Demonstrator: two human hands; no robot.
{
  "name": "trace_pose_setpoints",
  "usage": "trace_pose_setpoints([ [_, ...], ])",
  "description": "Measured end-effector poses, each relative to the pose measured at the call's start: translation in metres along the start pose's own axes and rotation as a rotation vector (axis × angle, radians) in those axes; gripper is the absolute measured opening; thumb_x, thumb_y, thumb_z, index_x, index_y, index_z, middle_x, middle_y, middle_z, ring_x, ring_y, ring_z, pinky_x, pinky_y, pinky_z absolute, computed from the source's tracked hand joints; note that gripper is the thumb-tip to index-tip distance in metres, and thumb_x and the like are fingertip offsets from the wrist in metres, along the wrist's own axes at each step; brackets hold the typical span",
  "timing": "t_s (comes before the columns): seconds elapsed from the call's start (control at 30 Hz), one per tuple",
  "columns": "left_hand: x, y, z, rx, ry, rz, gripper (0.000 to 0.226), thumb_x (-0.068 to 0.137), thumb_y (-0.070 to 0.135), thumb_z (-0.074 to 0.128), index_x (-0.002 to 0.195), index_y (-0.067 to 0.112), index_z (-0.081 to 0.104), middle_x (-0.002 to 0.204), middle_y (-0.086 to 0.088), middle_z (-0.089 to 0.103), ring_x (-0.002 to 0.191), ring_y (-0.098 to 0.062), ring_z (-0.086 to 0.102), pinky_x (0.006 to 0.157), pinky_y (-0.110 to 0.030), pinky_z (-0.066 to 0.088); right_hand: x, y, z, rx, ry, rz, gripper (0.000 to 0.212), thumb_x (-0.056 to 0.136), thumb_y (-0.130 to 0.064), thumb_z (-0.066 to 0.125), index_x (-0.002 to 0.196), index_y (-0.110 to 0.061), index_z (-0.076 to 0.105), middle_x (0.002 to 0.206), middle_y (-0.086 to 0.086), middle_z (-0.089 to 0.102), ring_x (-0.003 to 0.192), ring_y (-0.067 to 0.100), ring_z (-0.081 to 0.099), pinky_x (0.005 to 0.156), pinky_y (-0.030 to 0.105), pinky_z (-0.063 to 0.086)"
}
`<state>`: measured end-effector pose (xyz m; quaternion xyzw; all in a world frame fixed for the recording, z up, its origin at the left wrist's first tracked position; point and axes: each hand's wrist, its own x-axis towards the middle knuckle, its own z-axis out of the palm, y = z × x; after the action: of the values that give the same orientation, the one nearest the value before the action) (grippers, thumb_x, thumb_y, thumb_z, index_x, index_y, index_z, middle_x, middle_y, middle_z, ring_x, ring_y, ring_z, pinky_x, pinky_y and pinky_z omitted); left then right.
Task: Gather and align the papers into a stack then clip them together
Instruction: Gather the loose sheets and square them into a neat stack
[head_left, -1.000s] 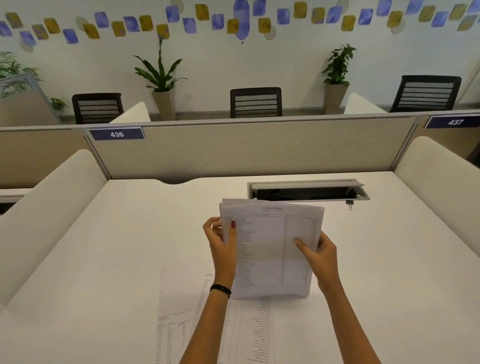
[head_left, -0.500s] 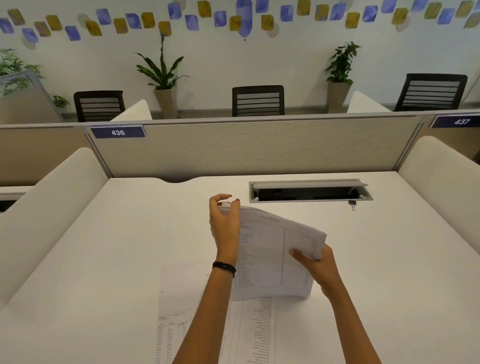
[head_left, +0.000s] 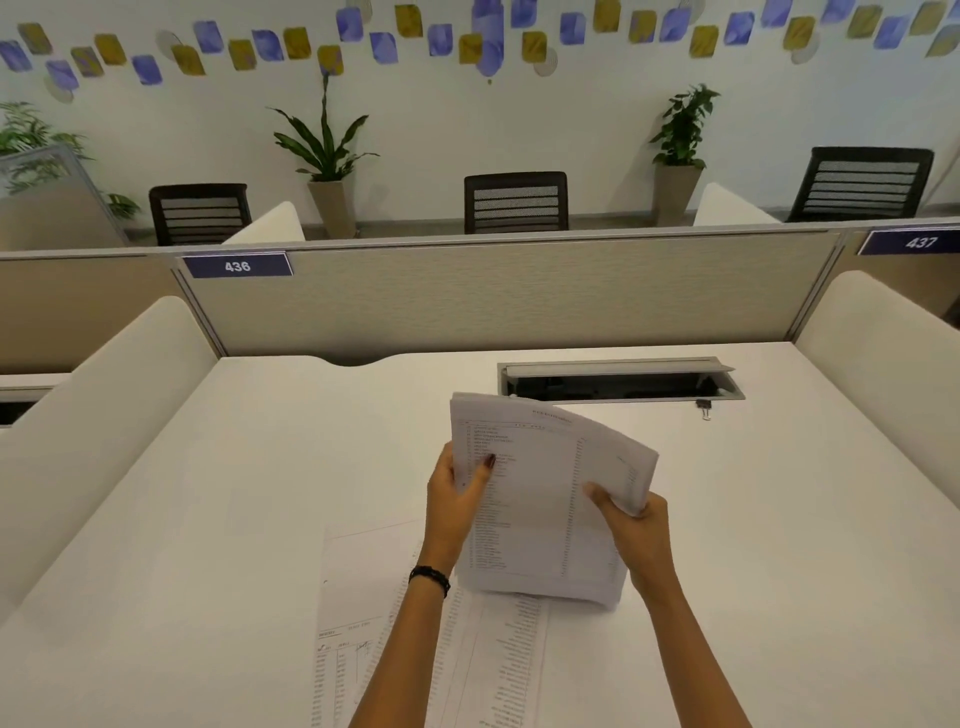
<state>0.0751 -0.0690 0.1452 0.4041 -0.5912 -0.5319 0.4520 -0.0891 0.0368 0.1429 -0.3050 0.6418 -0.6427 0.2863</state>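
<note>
Because the stack of papers (head_left: 545, 499) stands between the camera and the fingers, only the thumbs and the backs of the hands show. The print is too small to read. The loose sheets (head_left: 374, 623) lying flat on the counter (head_left: 208, 519) run off the bottom of the view and are partly covered by the left forearm.

Both hands hold the stack on the near side of the cable hatch (head_left: 618, 379). The left hand (head_left: 457, 499) grips the stack's left edge, its dark-nailed thumb laid across the front page, and there is a black wristband (head_left: 430, 578) on that wrist. The right hand (head_left: 634, 525) pinches the right edge a little lower, thumb in front and fingers curled behind, so the hands are apart, one at each side.

The stack is upright, its bottom edge seemingly resting on the counter at the far end of the loose sheets, its top reaching the hatch's near left corner. The pages are white with columns of print. The upper right corner bows back and down, and the top edges look slightly fanned, not flush.

A small binder clip (head_left: 703, 408) lies just beside the hatch's near right corner — well apart from the stack.
</note>
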Motion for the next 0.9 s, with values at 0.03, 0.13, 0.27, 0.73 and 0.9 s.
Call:
trace_pose_setpoints([
  [0.03,-0.002,-0.002,0.001,-0.015,0.001,0.007,0.025,0.089,0.026,0.055,0.11,0.035,0.049,0.114,0.004,0.061,0.099,-0.011,0.063,0.066,-0.017,0.055,-0.001,0.001,0.002,-0.012,0.021,-0.012,0.013,0.08,-0.014,0.067,0.069,-0.016,0.061,0.067,0.006,0.061,0.063,0.021,0.056,0.054,0.022,0.049],
  [0.13,-0.009,0.001,0.011,-0.053,0.081,0.052,0.022,0.092,0.022,0.05,0.112,0.031,0.048,0.109,0.008,0.06,0.093,-0.007,0.062,0.065,-0.016,0.055,-0.003,0.001,0.01,-0.022,0.092,-0.057,0.021,0.08,-0.016,0.067,0.063,-0.006,0.059,0.061,0.009,0.057,0.057,0.022,0.053,0.046,0.017,0.045],
  [0.27,-0.012,0.009,0.023,-0.021,0.196,0.134,0.02,0.092,0.021,0.049,0.1,0.038,0.045,0.103,0.018,0.054,0.089,-0.008,0.06,0.063,-0.011,0.053,-0.006,-0.013,0.023,0.032,0.137,-0.099,0.009,0.082,-0.014,0.065,0.076,-0.021,0.06,0.072,0.001,0.062,0.064,0.021,0.061,0.048,0.015,0.053],
  [0.73,-0.025,-0.035,0.015,0.089,0.195,0.076,0.032,0.089,0.034,0.052,0.115,0.029,0.034,0.111,0.012,0.051,0.095,-0.012,0.059,0.067,-0.02,0.056,-0.009,0.029,0.009,-0.098,0.014,0.013,0.02,0.077,-0.019,0.071,0.095,-0.016,0.062,0.083,-0.001,0.064,0.078,0.019,0.063,0.056,0.014,0.055],
  [0.9,-0.03,-0.045,0.015,0.107,0.178,0.056,0.025,0.093,0.026,0.047,0.114,0.03,0.035,0.112,0.011,0.052,0.096,-0.009,0.059,0.065,-0.015,0.056,-0.014,0.036,0.009,-0.117,-0.003,0.017,0.013,0.078,-0.017,0.069,0.085,-0.023,0.061,0.079,-0.004,0.064,0.075,0.018,0.062,0.055,0.014,0.054],
])
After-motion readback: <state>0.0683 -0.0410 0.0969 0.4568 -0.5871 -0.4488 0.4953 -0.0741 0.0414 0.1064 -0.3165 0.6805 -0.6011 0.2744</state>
